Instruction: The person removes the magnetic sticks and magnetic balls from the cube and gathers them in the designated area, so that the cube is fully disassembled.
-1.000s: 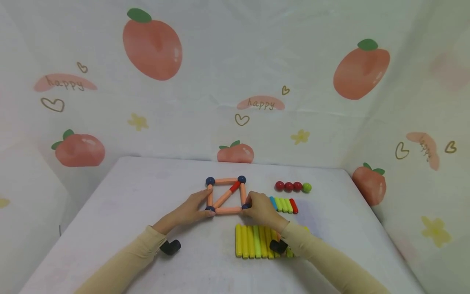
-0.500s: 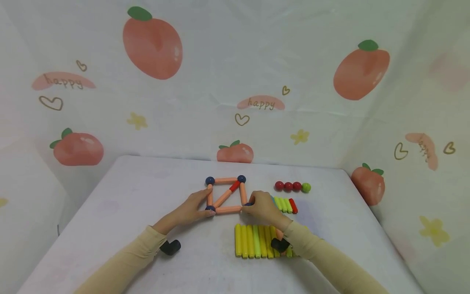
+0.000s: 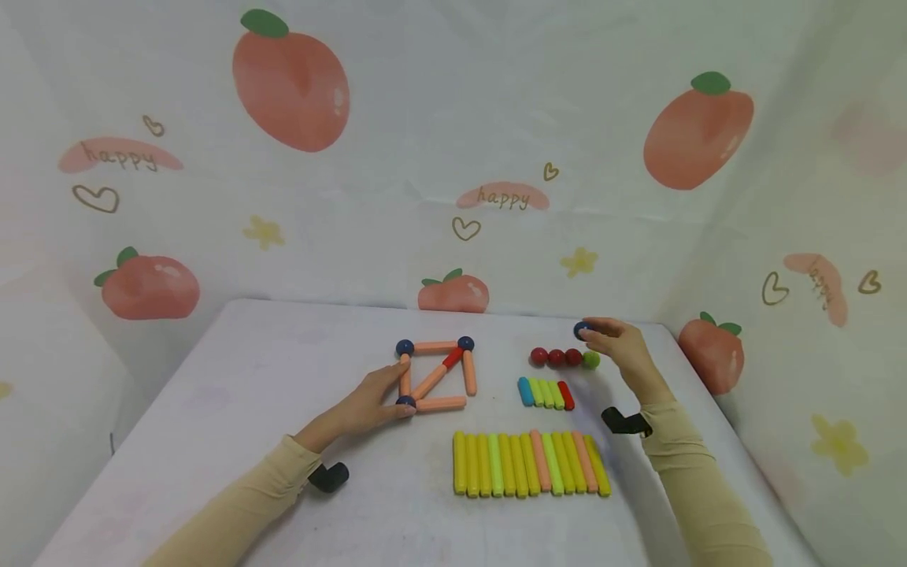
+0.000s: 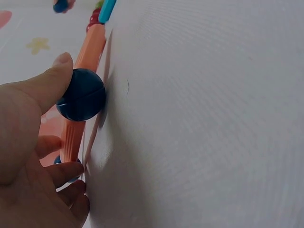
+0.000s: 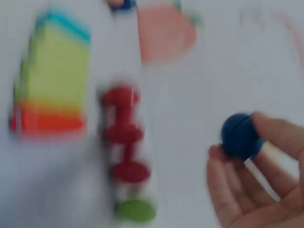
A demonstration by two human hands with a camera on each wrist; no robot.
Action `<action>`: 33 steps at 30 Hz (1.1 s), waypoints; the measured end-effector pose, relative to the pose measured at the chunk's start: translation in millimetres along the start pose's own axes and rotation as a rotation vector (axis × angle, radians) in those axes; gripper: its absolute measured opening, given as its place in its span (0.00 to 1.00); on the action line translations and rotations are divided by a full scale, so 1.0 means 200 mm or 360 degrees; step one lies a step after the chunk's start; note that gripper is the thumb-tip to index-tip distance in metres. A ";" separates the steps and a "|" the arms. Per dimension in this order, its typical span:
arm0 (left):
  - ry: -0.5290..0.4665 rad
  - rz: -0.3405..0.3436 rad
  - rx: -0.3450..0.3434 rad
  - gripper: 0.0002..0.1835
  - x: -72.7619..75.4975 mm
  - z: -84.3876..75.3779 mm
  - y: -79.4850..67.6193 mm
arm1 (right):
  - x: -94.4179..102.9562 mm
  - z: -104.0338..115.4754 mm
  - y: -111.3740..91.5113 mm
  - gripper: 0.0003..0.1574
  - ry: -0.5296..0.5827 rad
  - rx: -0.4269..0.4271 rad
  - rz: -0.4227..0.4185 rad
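Note:
A frame of orange magnetic sticks (image 3: 435,346) and dark blue balls lies flat on the table, with a part-red diagonal stick (image 3: 441,374) across it. My left hand (image 3: 368,400) holds the frame's left side, thumb against the near-left blue ball (image 4: 81,96) and fingers along the side stick (image 4: 73,140). At the near-right corner, two stick ends lie apart without a ball. Beyond the row of balls, at the table's back right, my right hand (image 3: 623,348) pinches a loose dark blue ball (image 5: 240,136) between thumb and fingers, above the table.
Three red balls (image 3: 557,358) and a green ball (image 3: 591,360) form a row at the back right. Short sticks in blue, lime and red (image 3: 546,394) lie before them. Nearer is a long row of mostly yellow sticks (image 3: 508,465). Printed cloth (image 3: 383,252) stands behind the table.
My right hand has taken the blue ball off the frame's near-right corner and carried it right and back, past the row of balls. The left hand has stayed put.

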State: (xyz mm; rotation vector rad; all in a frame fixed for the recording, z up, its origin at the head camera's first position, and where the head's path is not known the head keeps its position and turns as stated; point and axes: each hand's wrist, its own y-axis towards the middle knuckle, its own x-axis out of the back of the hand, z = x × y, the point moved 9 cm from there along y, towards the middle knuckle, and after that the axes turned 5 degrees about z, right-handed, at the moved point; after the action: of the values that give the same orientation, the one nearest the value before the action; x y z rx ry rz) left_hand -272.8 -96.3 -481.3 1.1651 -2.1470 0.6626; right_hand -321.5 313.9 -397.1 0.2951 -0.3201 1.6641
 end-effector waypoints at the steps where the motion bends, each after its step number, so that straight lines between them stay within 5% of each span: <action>1: 0.0000 -0.0002 0.0000 0.49 0.00 0.00 0.00 | 0.05 -0.03 0.00 0.36 0.0095 0.0007 -0.0029; 7: -0.0010 0.0013 -0.0008 0.49 -0.01 0.01 0.01 | 0.24 -0.27 -0.01 0.38 0.0440 -0.0065 -0.0137; 17: 0.0001 0.0008 -0.0004 0.49 -0.02 0.02 0.01 | 0.29 -0.51 0.05 0.43 0.0048 -0.0252 -0.0113; 24: -0.0013 0.0007 -0.0011 0.49 -0.01 0.00 0.00 | 0.27 -0.55 0.05 0.45 -0.0120 -0.0378 -0.0079; 33: -0.0008 0.0002 -0.0010 0.48 0.00 0.00 0.00 | 0.26 -0.55 0.06 0.44 -0.0149 -0.0378 -0.0073</action>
State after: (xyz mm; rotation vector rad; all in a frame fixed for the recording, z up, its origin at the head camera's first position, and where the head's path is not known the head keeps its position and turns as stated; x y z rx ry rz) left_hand -272.9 -95.9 -481.9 1.1630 -2.1526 0.6535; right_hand -340.3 401.2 -480.6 0.2007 -0.5721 1.5525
